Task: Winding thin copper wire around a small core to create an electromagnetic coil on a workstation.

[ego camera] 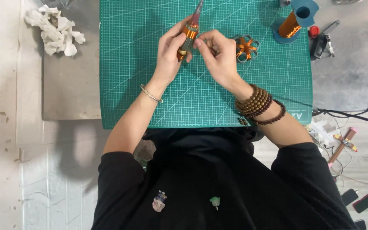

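Observation:
My left hand (170, 53) grips a slim rod-like tool (191, 32) wound with copper wire, its pointed tip aimed away from me over the green cutting mat (150, 98). My right hand (218, 53) sits just right of it, fingertips pinched beside the tool's lower end, apparently on a thin wire too fine to see. A small grey flower-shaped part wound with copper wire (246, 47) lies on the mat right beside my right hand. A silver bangle is on my left wrist, brown bead bracelets on the right.
A blue spool of copper wire (294, 21) stands at the mat's far right. Crumpled white tissue (55, 30) lies on the metal sheet at left. Small dark tools (320, 42), black cables and loose parts lie at right.

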